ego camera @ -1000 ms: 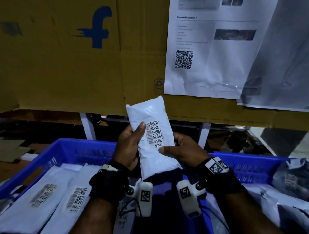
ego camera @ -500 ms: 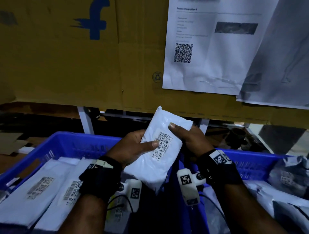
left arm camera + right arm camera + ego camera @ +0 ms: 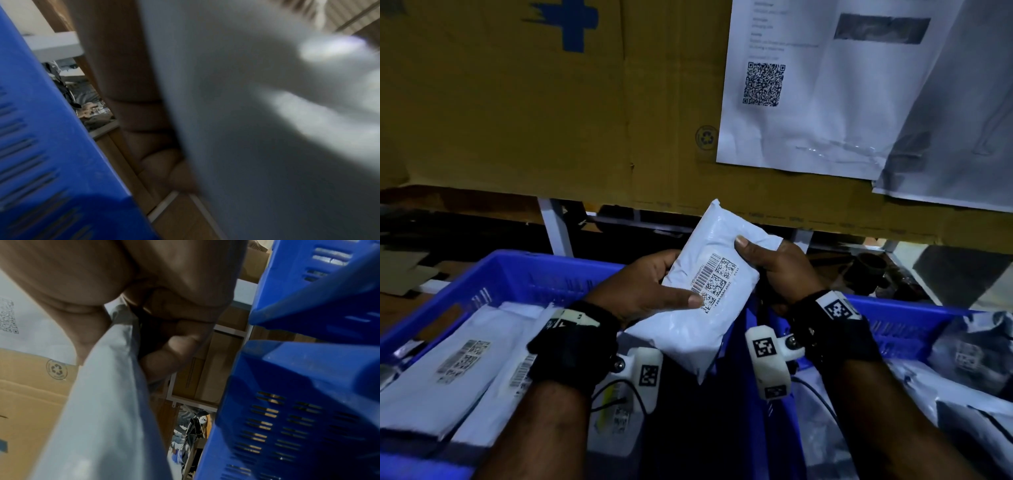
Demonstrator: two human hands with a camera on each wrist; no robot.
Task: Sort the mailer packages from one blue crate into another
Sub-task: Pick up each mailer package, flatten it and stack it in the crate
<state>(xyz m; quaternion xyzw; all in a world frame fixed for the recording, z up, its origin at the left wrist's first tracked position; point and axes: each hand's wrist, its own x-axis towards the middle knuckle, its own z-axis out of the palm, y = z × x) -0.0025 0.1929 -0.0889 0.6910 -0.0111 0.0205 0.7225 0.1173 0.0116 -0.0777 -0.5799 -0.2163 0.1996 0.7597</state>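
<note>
A white mailer [image 3: 709, 294] is held up in the middle of the head view, tilted so its top leans toward the upper right, above the gap between 2 blue crates. Its printed label [image 3: 714, 282], with a barcode and square codes, faces the camera.

The left hand [image 3: 643, 287] grips the mailer's left edge, thumb lying across the front and touching the lower end of the label, fingers wrapped behind. In the left wrist view those fingers [image 3: 144, 113] curl against the back of the mailer [image 3: 267, 129], which fills most of the blurred frame.

The right hand [image 3: 777, 270] holds the mailer's upper right edge, thumb pressed on the front near the top, fingers curled behind. The right wrist view shows the thumb on one face of the mailer [image 3: 107, 402] and the bent fingers [image 3: 180, 344] on the other.

The left crate [image 3: 510, 277], in the lower left, holds several flat white mailers [image 3: 448, 370] with labels up. The right crate [image 3: 900, 322], in the lower right, holds darker, crumpled packages [image 3: 969, 349].

Across the top of the frame stands a cardboard sheet [image 3: 517, 102] with a white paper notice [image 3: 808, 85] bearing a QR code.
</note>
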